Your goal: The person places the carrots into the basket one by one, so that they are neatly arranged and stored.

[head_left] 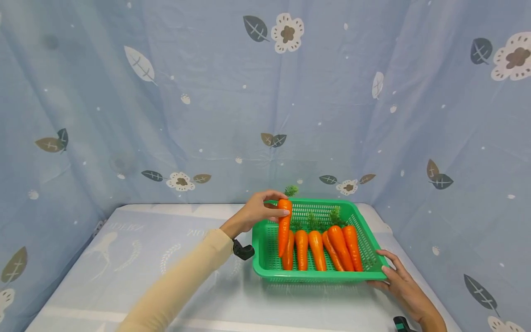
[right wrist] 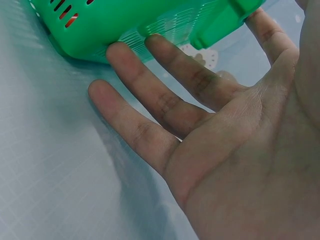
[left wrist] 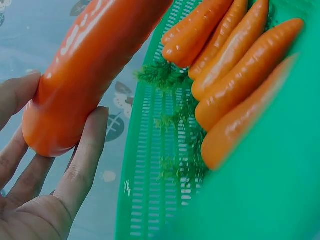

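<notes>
My left hand (head_left: 258,211) pinches an orange carrot (head_left: 284,228) near its thick end, above the left side of a green plastic basket (head_left: 319,276). The carrot's thin tip points down, and a green sprig (head_left: 291,190) shows just above its thick end. In the left wrist view, the thumb and fingers sit around the glossy carrot (left wrist: 95,75). Several more carrots (head_left: 317,251) lie side by side in the basket, leafy tops towards the back. At the basket's front right corner, my right hand (head_left: 400,282) grips the rim by the thumb, fingers reaching beneath.
A table (head_left: 166,267) with a pale printed cover carries the basket. Blue curtains (head_left: 215,101) with leaf and flower prints hang behind it and at both sides. A dark device (head_left: 243,250) is strapped at the left wrist.
</notes>
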The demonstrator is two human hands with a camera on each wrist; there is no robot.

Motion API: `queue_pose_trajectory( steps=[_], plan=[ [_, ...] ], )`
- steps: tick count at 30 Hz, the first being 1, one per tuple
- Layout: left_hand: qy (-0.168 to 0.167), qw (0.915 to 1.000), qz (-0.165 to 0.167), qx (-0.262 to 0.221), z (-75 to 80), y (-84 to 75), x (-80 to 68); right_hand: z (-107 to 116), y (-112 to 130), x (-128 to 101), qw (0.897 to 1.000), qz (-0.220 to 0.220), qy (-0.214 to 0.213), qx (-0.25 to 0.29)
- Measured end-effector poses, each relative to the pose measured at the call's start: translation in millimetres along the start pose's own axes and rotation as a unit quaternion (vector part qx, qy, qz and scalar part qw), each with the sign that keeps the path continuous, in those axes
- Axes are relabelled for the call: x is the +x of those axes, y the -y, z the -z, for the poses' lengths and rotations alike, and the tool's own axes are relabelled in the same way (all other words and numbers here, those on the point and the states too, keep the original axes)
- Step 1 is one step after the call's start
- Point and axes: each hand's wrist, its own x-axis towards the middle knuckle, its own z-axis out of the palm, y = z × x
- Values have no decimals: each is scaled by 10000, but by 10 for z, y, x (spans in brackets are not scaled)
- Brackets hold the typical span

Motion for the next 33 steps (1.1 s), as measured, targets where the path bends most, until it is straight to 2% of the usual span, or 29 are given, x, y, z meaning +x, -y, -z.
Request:
queue_pose_trajectory(
  steps=[11, 25, 33],
  plan=[
    [241, 9996, 23, -177, -290, 26, 237, 39, -3, -8, 9999, 90, 68, 26],
    [439, 9984, 318, 173, -556, 141, 450, 33, -4, -5, 9999, 104, 88, -35],
    [231, 9976, 450, 469, -709, 206, 575, 21, -2, -6, 9999, 139, 6, -99]
  ],
)
